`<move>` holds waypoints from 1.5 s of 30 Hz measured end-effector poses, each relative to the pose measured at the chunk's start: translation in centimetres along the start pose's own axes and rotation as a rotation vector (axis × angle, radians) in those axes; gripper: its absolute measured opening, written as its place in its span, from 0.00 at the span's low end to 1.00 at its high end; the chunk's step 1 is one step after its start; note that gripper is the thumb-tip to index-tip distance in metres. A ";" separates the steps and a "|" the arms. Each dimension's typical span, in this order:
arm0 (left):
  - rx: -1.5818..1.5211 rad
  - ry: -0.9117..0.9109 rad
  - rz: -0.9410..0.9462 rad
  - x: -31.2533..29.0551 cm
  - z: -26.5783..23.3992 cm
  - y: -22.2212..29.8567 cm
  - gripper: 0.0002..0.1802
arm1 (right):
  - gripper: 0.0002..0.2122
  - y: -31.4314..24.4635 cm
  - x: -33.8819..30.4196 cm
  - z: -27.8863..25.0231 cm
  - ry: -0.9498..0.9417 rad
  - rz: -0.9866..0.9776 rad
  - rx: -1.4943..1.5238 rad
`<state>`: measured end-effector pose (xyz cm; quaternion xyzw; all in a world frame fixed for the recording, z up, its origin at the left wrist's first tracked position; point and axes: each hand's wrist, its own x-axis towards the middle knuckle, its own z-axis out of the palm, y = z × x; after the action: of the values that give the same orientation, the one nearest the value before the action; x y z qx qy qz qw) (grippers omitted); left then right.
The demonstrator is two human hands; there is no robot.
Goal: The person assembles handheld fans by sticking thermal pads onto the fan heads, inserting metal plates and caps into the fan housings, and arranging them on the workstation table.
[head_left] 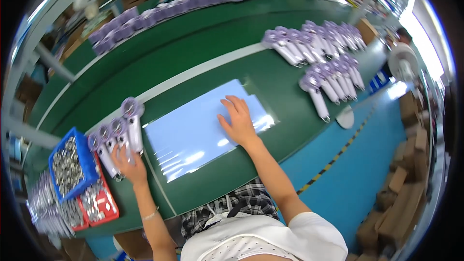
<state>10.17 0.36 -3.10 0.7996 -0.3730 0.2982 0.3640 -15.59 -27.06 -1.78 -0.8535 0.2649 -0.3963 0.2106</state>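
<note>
My left hand (129,165) rests over a small group of handheld fans at the left of the table, its fingers apart and laid across the white handle of one fan (117,126). Whether the fingertips grip that handle is hidden. Another fan (130,108), with a round purple head, lies just beyond it. Over the pale blue sheet (193,128), which has a glossy clear cover, my right hand (238,122) is spread with nothing in it. Its fingers point toward the far side of the table.
A blue bin (90,166) of small metal parts stands left, beside a red tray (112,208) with more parts. Several fans (316,99) lie in rows at the right. Purple pieces (181,6) line the green conveyor belt (203,38). Cardboard boxes (406,193) stand along the floor.
</note>
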 end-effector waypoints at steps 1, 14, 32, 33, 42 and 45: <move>0.042 -0.017 0.064 -0.3 -0.7 0.2 0.17 | 0.21 0.3 0.7 -1.6 0.123 0.019 -0.099; -0.307 -0.599 0.208 -8.5 -6.3 14.1 0.19 | 0.25 19.3 -3.7 -21.2 0.089 0.450 -0.915; -0.234 -0.716 0.318 -5.1 1.3 16.0 0.24 | 0.31 16.1 -3.9 -18.9 -0.032 0.559 -0.711; -0.242 -0.702 0.323 -5.1 1.7 15.9 0.24 | 0.30 14.9 -4.8 -19.1 -0.009 0.535 -0.583; -0.629 -0.399 -0.035 -4.7 0.7 15.0 0.24 | 0.30 -6.6 -9.3 -10.8 -0.316 0.476 -0.331; -0.726 -0.451 -0.213 -6.0 -1.8 15.9 0.31 | 0.28 -11.6 -10.5 -7.5 -0.375 0.281 -0.330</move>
<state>-6.39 -3.12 -0.87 0.6992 -0.4391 -0.0734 0.5594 -23.92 -12.69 3.37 -0.8896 0.3979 -0.1499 0.1668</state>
